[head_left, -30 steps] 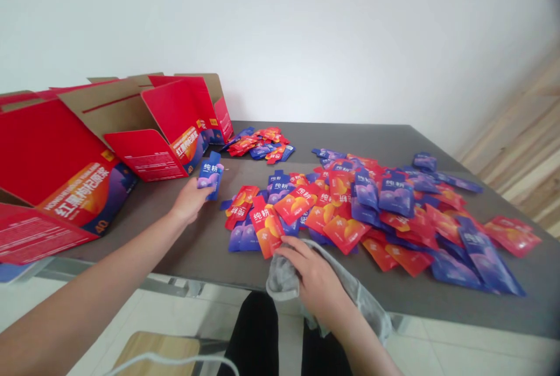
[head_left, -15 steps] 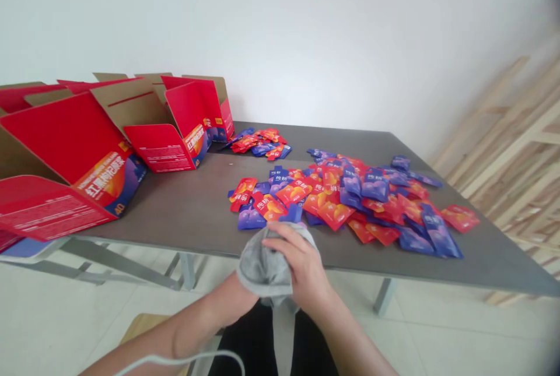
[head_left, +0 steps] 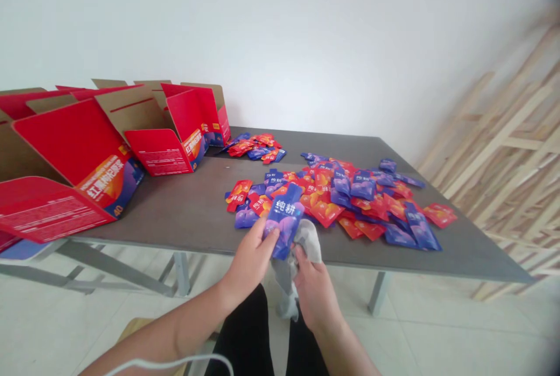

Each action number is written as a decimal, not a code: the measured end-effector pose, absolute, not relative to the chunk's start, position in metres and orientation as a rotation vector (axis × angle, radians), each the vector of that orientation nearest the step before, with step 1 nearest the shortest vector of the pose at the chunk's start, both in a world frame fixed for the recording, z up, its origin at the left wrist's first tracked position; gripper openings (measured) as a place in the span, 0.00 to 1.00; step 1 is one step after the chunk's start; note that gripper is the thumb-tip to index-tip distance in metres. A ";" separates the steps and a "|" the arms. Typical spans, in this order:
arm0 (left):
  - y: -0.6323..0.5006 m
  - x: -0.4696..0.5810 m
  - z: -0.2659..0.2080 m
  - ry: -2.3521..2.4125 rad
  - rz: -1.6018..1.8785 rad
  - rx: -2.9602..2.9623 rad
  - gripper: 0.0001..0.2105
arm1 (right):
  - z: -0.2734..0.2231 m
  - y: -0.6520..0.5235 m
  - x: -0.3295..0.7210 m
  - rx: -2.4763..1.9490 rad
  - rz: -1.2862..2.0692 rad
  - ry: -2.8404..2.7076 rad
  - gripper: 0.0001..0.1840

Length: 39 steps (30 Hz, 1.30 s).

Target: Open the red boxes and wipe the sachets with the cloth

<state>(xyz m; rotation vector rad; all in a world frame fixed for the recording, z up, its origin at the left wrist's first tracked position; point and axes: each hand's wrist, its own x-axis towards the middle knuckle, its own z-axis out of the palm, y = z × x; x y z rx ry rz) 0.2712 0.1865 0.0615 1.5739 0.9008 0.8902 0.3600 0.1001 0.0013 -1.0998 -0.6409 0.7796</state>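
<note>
Between the thumb and fingers of my left hand is a blue-purple pouch, its printed face turned up and its narrow spout end pointing away from me. A grey cloth hangs bunched from my right hand, whose fingers are closed on it. Part of the cloth lies close behind the pouch; whether they touch I cannot tell. Just beyond both hands, a big heap of red and blue pouches covers the near middle and right of the dark table.
Open red cartons with raised flaps stand along the table's left side. A smaller pile of pouches lies near them at the back. Wooden slats lean on the right. A white cable crosses by my left forearm.
The cloth, earlier wrapped around my left hand with my right hand over it, now hangs from my right hand. The blue-purple pouch has come into plain view in my left hand.
</note>
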 end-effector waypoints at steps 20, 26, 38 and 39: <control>0.405 0.326 0.035 1.277 0.723 2.503 0.22 | -0.025 0.123 0.442 -1.446 0.301 -0.980 0.17; 0.497 0.369 0.027 1.307 0.605 2.658 0.19 | -0.030 0.129 0.438 -1.523 0.211 -1.210 0.20; 0.514 0.408 0.019 1.316 0.579 2.374 0.17 | -0.028 0.126 0.440 -1.504 0.258 -1.216 0.21; 0.510 0.402 0.025 1.321 0.624 2.317 0.17 | -0.028 0.127 0.440 -1.510 0.270 -1.202 0.20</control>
